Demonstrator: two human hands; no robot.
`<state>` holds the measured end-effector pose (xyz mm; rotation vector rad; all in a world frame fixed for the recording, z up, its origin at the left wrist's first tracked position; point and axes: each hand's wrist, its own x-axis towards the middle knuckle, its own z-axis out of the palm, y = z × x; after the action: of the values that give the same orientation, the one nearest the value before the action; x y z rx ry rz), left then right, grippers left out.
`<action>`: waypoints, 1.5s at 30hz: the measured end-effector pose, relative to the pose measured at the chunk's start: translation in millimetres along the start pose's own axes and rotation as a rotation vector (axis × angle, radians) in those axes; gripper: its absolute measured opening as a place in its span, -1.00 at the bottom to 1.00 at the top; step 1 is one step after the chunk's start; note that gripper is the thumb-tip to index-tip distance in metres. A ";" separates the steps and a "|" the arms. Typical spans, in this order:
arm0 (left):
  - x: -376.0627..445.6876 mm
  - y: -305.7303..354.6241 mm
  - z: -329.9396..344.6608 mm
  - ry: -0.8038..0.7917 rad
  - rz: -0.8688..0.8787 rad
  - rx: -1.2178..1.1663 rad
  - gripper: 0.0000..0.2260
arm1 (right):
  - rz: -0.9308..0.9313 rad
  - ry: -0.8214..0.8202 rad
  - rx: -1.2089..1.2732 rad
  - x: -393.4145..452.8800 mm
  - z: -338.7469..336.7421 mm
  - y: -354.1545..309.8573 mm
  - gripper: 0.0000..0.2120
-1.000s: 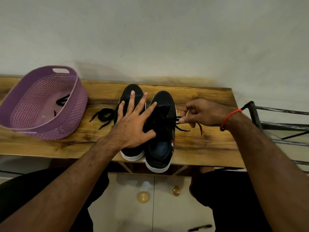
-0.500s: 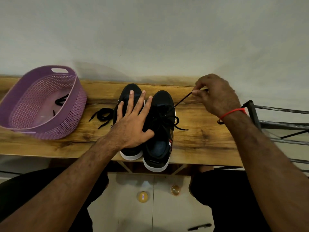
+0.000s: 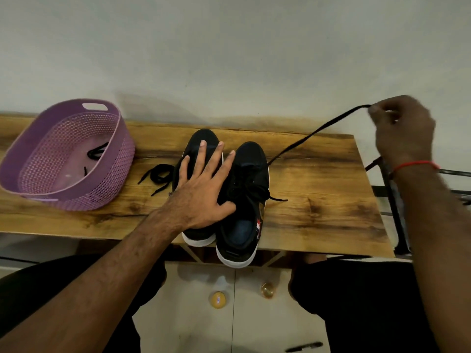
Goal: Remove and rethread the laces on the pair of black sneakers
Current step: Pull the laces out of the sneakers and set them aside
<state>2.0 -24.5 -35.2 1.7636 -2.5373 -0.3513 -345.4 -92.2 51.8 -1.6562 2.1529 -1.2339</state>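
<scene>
Right of the sneakers, the right hand (image 3: pixel 402 128) pinches a lace (image 3: pixel 316 132) drawn taut, slanting from the right sneaker (image 3: pixel 248 174) up-right. Beside it, the left hand (image 3: pixel 201 189) presses spread on the left sneaker (image 3: pixel 201 141), apparently laceless; toes point wallward. A loose lace (image 3: pixel 158 175) lies left. Rethreading remains.

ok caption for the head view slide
Left hand steadies the black sneakers while right hand pulls a lace taut.
</scene>
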 end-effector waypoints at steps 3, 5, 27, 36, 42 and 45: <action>0.8 -1.2 0.2 0.033 0.038 -0.051 -0.08 | -0.208 -0.297 -0.028 -17.6 27.1 -17.2 -0.80; 0.2 -1.5 -1.7 0.071 0.067 -0.117 -0.16 | -0.310 -0.540 -0.135 -29.1 39.3 -35.5 -0.58; 2.8 3.6 -18.7 0.135 -0.053 -0.327 -0.79 | -0.457 -1.095 -0.400 -84.8 88.3 -56.0 -0.58; 6.5 14.1 -19.4 0.105 -0.253 -0.771 -0.78 | -0.404 -1.133 -0.351 -84.0 86.5 -57.9 -0.50; 5.4 3.5 -18.2 0.022 -0.188 -0.730 -0.71 | -0.434 -1.093 -0.371 -83.7 89.1 -57.3 -0.58; 5.1 10.5 -22.5 0.104 -0.255 -0.866 -0.65 | -0.466 -0.973 -0.351 -84.8 90.6 -56.6 -0.67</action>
<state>-6.0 -29.5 -11.7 1.6336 -1.6507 -1.1166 -220.6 -67.6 2.6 -2.2980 1.4321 0.0257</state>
